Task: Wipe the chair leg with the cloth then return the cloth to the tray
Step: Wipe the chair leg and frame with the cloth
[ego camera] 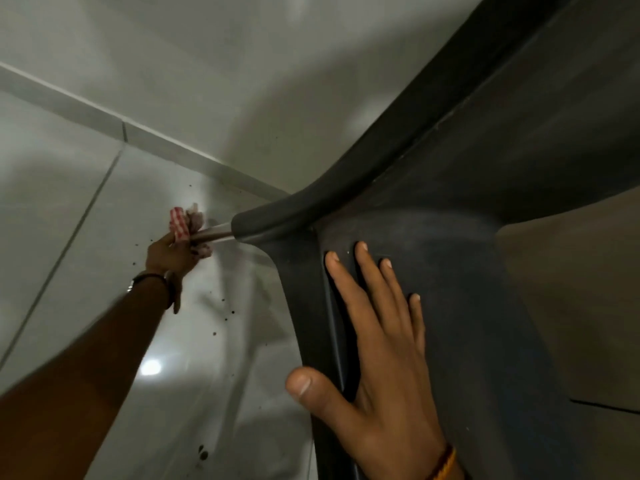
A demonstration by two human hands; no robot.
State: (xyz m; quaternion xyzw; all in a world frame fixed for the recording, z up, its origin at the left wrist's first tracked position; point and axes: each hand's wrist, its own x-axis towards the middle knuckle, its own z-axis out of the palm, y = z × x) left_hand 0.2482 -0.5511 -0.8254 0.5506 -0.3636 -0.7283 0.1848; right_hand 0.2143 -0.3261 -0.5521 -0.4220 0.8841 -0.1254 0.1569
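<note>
The left hand is clamping the cloth around the chair leg, while the right hand, open and holding nothing, is lying flat to steady the chair.

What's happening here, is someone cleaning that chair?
Yes. A person's left hand grips a red-and-white checked cloth wrapped around the metal chair leg, low near the tiled floor. The right hand lies flat and open on the dark plastic chair, likely steadying it. No tray is in view, so the cloth has not gone back yet.
</note>
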